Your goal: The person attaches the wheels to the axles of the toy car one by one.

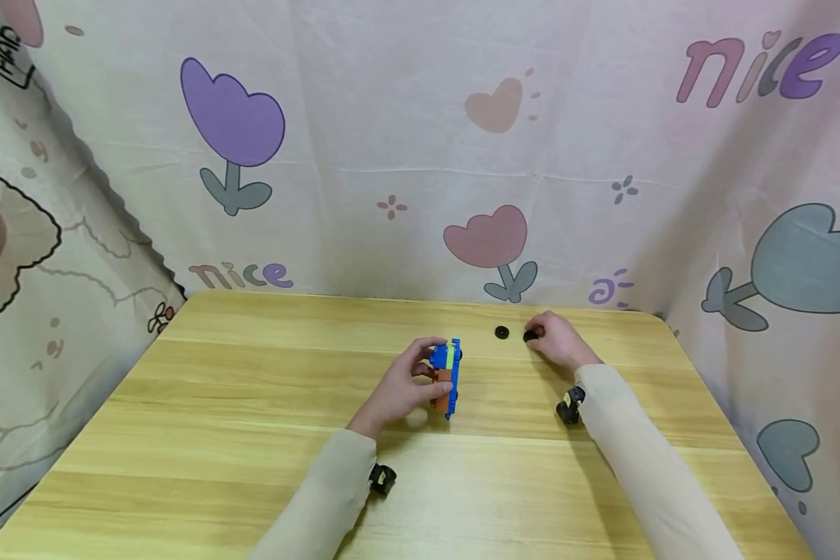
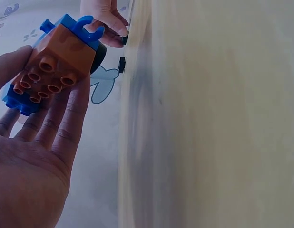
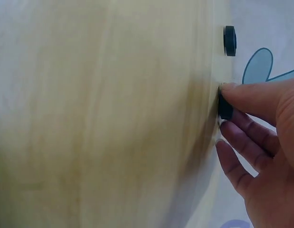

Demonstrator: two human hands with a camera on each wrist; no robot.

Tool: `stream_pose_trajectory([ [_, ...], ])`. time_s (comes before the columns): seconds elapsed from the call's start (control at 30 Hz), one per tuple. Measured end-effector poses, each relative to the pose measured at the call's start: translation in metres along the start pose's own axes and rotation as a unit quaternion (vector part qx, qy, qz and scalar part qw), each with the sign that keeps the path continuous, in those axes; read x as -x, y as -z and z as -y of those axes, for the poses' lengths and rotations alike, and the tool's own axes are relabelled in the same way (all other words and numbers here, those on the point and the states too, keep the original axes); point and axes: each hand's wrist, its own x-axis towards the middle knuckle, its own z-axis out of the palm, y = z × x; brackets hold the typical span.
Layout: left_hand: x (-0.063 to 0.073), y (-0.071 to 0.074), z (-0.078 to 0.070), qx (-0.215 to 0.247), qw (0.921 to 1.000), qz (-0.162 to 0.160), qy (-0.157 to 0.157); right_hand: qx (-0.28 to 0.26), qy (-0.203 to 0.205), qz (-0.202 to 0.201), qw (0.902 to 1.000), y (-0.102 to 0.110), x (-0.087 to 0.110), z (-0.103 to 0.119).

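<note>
My left hand holds a building-block toy vehicle above the middle of the table, thumb on the near side and fingers round the other. The vehicle has blue, orange and yellow-green parts. In the left wrist view its orange block shows round studs, with a blue hook at one end. Farther right, my right hand pinches a small black wheel between thumb and fingertips, close over the tabletop. A second black wheel lies just left of that hand.
The wooden table reaches back to a patterned cloth, which also hangs at both sides. Both wheels are near the table's back edge. A small black camera is strapped to each wrist.
</note>
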Motion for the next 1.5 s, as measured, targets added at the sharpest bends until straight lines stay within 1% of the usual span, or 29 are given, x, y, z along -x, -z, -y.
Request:
stream_pose_trajectory([
  [0.27,-0.001,-0.001,0.001,-0.005,1.0,-0.004,0.006,-0.017,-0.003,-0.012,0.9998,0.004,0.012,0.007],
  [0.4,-0.001,0.0,0.001,-0.003,1.0,-0.006,0.005,-0.027,0.009,-0.024,0.9993,0.007,0.019,0.013],
  [0.53,0.0,-0.001,0.0,-0.002,1.0,-0.001,0.0,-0.031,0.022,-0.033,0.9987,0.007,0.025,0.017],
  [0.77,0.0,-0.001,0.0,0.002,1.0,-0.003,0.008,-0.076,0.03,-0.05,0.9954,0.008,0.034,0.027],
  [0.83,0.0,-0.001,-0.001,0.002,0.9999,-0.004,0.01,-0.081,0.031,-0.053,0.9948,0.008,0.036,0.03],
  [1.03,0.0,-0.002,0.0,0.002,0.9999,-0.005,0.009,-0.088,0.029,-0.05,0.9944,0.008,0.045,0.039],
  [1.3,-0.001,-0.003,0.002,0.008,0.9998,-0.006,0.018,-0.1,0.026,-0.052,0.9933,0.006,0.057,0.043],
  [1.5,-0.001,-0.003,0.001,0.007,0.9998,-0.007,0.019,-0.111,0.039,-0.058,0.9913,0.007,0.063,0.049],
])
